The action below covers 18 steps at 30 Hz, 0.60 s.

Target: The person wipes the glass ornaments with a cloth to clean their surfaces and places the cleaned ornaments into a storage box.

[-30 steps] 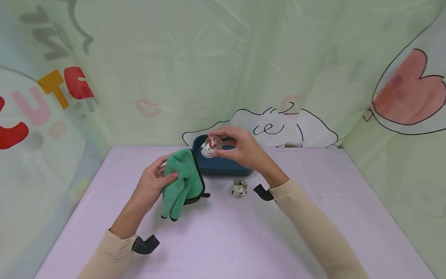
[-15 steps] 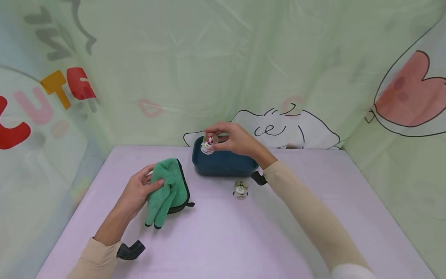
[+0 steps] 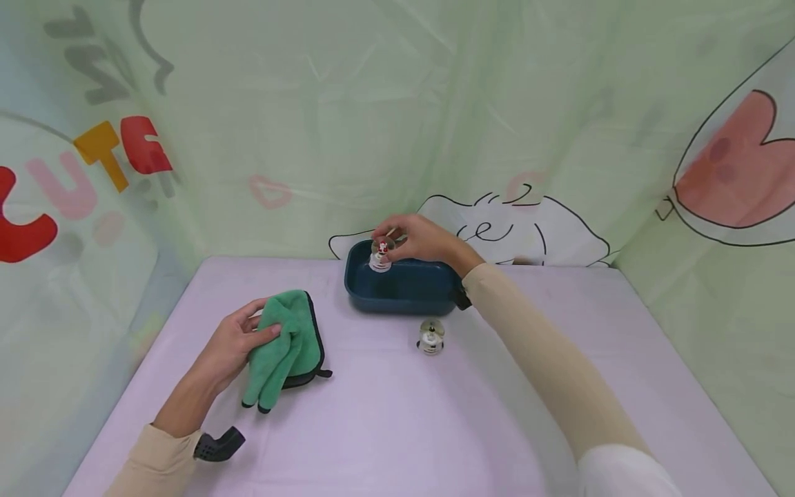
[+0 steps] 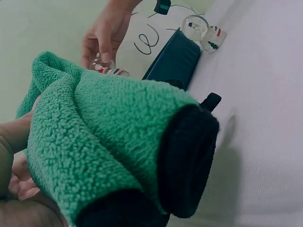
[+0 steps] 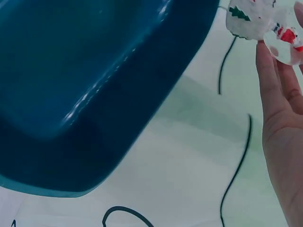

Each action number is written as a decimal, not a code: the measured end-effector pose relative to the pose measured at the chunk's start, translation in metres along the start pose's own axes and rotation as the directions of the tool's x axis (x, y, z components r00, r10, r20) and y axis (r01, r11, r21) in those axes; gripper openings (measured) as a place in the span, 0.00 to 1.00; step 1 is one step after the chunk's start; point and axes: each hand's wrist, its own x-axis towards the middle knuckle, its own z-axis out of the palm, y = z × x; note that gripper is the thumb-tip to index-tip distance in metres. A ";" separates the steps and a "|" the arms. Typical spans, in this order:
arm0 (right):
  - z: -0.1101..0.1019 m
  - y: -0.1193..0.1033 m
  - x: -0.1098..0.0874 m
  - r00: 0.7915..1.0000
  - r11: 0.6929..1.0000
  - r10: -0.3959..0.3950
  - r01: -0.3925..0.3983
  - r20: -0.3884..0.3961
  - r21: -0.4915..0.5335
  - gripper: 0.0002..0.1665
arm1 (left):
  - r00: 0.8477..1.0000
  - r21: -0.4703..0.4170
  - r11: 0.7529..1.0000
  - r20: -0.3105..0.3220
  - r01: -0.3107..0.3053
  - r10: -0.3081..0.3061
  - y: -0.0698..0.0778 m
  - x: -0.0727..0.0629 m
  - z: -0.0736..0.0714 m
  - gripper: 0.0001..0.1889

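Note:
My right hand (image 3: 419, 238) pinches a small snow globe (image 3: 381, 257) by its clear ball, over the left end of a dark blue tray (image 3: 397, 306). A red and white figure shows inside the globe (image 5: 285, 35) in the right wrist view, above a white base with a green tree. My left hand (image 3: 232, 345) grips a folded green cloth (image 3: 287, 338) with black edging, held over the table left of the tray. Up close in the left wrist view, the fluffy cloth (image 4: 109, 127) hides most of the left fingers.
A second snow globe (image 3: 431, 338) stands upright on the pale lilac table (image 3: 373, 428), just in front of the tray. Behind the table hangs a light green curtain (image 3: 298, 124) with printed drawings; it also runs along both sides.
My left hand has drawn the cloth left and toward me, away from the tray. My right hand has lowered the snow globe a little over the tray, and the globe now stands more upright.

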 end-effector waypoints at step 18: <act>0.010 0.027 0.031 0.977 0.983 0.123 -0.097 0.172 -0.155 0.27 | 0.999 0.011 0.999 -0.005 0.046 -0.046 -0.002 -0.007 -0.030 0.35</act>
